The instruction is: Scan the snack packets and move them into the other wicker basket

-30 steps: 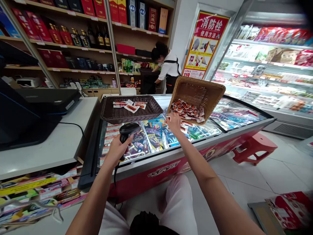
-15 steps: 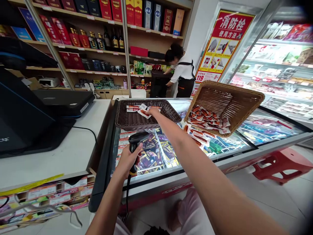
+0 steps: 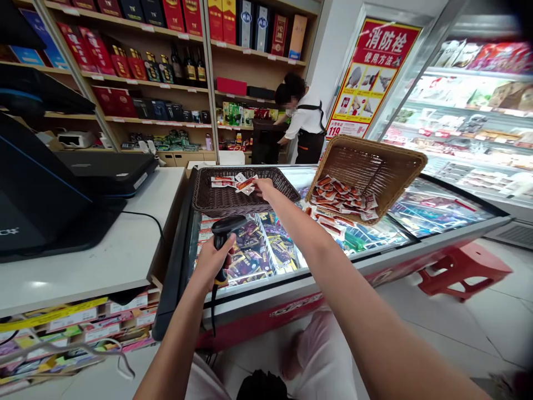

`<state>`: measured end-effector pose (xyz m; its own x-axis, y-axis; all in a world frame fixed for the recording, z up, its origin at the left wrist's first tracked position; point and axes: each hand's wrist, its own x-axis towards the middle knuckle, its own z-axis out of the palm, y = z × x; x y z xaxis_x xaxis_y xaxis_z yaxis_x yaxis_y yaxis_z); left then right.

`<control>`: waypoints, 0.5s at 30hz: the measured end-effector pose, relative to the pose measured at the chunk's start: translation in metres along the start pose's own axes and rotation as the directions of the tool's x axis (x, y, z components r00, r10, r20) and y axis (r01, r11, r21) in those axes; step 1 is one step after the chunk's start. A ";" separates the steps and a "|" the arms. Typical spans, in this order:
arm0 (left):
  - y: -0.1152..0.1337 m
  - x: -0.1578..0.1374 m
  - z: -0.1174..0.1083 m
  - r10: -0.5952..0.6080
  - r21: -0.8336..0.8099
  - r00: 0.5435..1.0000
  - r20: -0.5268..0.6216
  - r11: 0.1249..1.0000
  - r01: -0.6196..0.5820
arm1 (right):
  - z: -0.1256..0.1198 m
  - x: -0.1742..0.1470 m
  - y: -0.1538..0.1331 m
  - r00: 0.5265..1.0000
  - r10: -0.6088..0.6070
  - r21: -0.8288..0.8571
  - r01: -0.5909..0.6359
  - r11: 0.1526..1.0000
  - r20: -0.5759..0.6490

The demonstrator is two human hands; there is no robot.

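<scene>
1. From my head view, the change is in my right hand (image 3: 264,189): a second ago it was at the lower edge of the tan basket (image 3: 375,161), right of centre; now it is at the dark basket (image 3: 216,208), just above the middle of the frame. So I judge that the work has moved from the one basket to the other.
2. My right fingers are partly curled, tips at the packets (image 3: 223,182) near the dark basket's right half. I can't tell whether they have one pinched or only touch it.
3. My left hand (image 3: 213,258), left of centre, stays closed round the handle of a black scanner (image 3: 227,224), its head over the freezer (image 3: 297,305) glass.
4. The packets are slim, reddish-brown sticks in clear and white wrapping. A few lie flat in the dark basket, one beside a small white label.
5. Right of centre, a heaped pile (image 3: 341,194) of similar packets fills the low side of the tilted tan basket; more lie loose on the glass just below it.
</scene>
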<state>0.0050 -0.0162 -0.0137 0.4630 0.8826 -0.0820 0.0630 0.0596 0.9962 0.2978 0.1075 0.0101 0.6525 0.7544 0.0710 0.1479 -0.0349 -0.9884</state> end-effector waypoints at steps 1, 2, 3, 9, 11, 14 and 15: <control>0.002 -0.003 0.001 0.011 0.010 1.000 -0.002 1.000 -0.011 | -0.006 -0.006 -0.003 0.999 0.037 0.043 -0.037 0.998 -0.001; 0.005 -0.006 0.002 0.023 0.019 1.000 -0.002 1.000 -0.023 | -0.013 -0.013 -0.007 0.997 0.072 0.113 -0.071 0.991 -0.003; 0.007 -0.009 0.003 0.035 0.027 0.999 0.000 0.999 -0.035 | -0.019 -0.019 -0.012 0.995 0.099 0.202 -0.094 0.975 -0.013; 0.016 -0.035 0.010 0.110 0.104 0.992 0.062 0.988 -0.116 | -0.060 -0.068 -0.028 0.996 0.054 0.383 -0.022 0.924 -0.073; 0.018 -0.044 0.010 0.123 0.158 0.988 0.098 0.978 -0.138 | -0.077 -0.094 -0.023 1.000 -0.008 0.274 0.013 0.962 -0.021; 0.020 -0.057 0.009 0.132 0.258 0.980 0.147 0.952 -0.166 | -0.102 -0.133 -0.010 0.984 -0.175 0.035 0.173 0.984 0.038; 0.019 -0.061 0.010 0.134 0.287 0.978 0.158 0.942 -0.175 | -0.110 -0.144 -0.006 0.975 -0.219 -0.044 0.221 0.974 0.047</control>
<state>-0.0132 -0.0732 0.0103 0.6007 0.7980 0.0485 0.2320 -0.2320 0.9447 0.2845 -0.0730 0.0209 0.5683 0.7739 0.2796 0.3214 0.1040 -0.9412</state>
